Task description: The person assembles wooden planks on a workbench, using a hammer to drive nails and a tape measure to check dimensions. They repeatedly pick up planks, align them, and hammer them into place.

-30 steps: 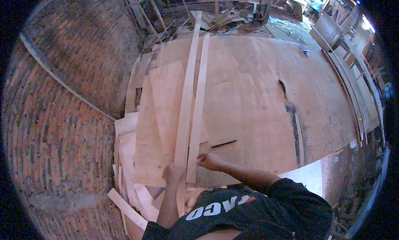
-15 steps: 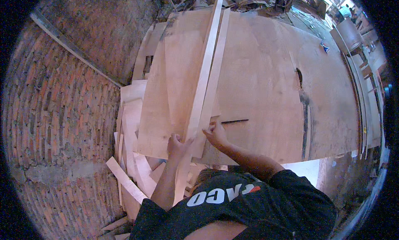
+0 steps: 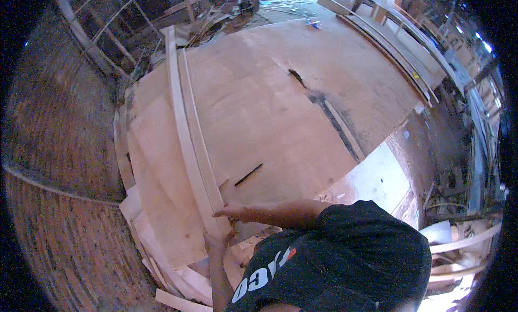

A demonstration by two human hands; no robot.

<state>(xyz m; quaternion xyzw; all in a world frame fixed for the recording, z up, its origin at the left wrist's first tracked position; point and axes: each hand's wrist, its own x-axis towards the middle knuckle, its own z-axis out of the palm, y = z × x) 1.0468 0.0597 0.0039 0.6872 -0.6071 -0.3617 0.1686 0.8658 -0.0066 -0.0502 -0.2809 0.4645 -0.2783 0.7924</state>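
Note:
Two long pale wooden strips (image 3: 186, 128) lie side by side along the left part of a big plywood table (image 3: 270, 107). My right hand (image 3: 229, 209) rests on the near end of the right strip, fingers pressing on it. My left hand (image 3: 215, 241) grips the near end of the left strip from below. A dark pencil-like stick (image 3: 249, 174) lies on the plywood just right of the strips. My dark shirt fills the lower middle of the view.
A saw blade (image 3: 297, 77) stands up from a slot in the table. Loose plywood sheets (image 3: 156, 204) and offcuts are stacked at the left edge. A brick wall (image 3: 59, 193) stands at the left. Timber and scrap lie beyond the far edge.
The view has swung, so the strips now run up to the left. Both hands stay at the strips' near ends, the left hand lower and more under the end.

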